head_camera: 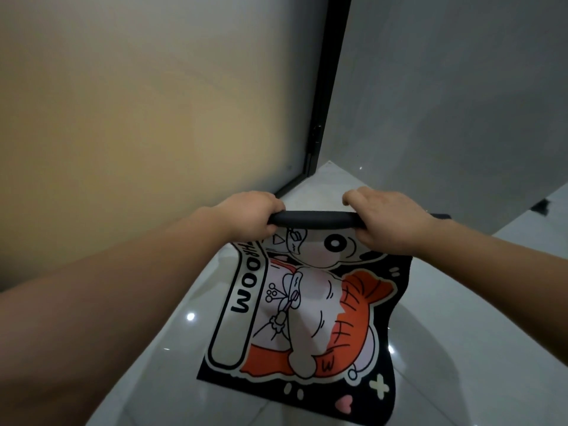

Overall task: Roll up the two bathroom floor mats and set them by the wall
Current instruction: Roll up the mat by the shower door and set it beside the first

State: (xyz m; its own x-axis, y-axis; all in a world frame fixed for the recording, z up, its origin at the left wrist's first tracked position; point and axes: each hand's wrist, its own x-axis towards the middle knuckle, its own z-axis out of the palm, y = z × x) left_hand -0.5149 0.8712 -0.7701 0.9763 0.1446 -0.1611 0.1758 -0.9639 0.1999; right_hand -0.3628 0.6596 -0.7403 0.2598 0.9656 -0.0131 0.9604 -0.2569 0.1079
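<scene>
Glossy white floor [461, 348] tiles fill the lower half of the view, meeting a frosted door [138, 118] with a black frame [325, 87] at 10 o'clock and a grey wall [461, 87] at 1 o'clock. One mat [307, 302] lies at the centre, running from 6 o'clock up toward the corner. Its printed face is up: a black ground, a white cartoon figure, an orange fish shape and a white band with the letters "HROOM" along its left edge. The mat's far end is turned over into a narrow black roll [313, 219] lying crosswise at 12 o'clock, near the foot of the door frame.

Both hands are on that roll. The left hand [252, 213] wraps its left end, fingers curled over the top, grip tight on the roll. The right hand [387, 219] wraps the right end the same way, grip tight on the roll. Both forearms reach in from the lower corners. A second mat cannot be made out.
</scene>
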